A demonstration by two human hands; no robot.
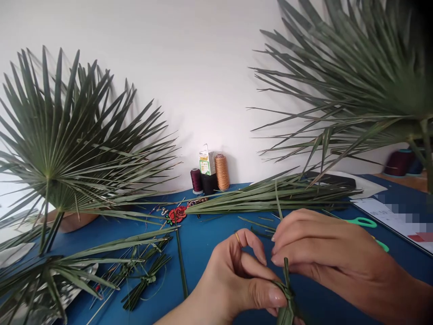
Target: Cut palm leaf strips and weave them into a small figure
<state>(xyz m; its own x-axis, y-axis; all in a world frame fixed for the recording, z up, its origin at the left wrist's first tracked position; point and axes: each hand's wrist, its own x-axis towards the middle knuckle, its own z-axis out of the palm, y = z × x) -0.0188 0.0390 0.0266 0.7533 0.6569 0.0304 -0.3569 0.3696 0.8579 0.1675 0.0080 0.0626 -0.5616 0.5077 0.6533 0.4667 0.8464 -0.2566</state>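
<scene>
Low in the head view, my left hand (241, 280) pinches a folded green palm-leaf piece (287, 300) between thumb and fingers; a ring is on one finger. Just right of it and slightly higher, my right hand (324, 253) has its fingers pressed together around a thin leaf strip (278, 201), which sticks up above the fingertips. A short folded loop of leaf rises from the woven piece between the two hands. The lower end of the piece is cut off by the frame's bottom edge.
Large palm fans (50, 158) stand left and others (382, 85) upper right. Cut leaves (243, 198) lie across the blue table (203, 239). Behind are thread spools (222, 172) and a small carton (206, 162). Tied leaf bundles (147, 280) lie left, green-handled scissors (363, 222) and a screen (389, 219) right.
</scene>
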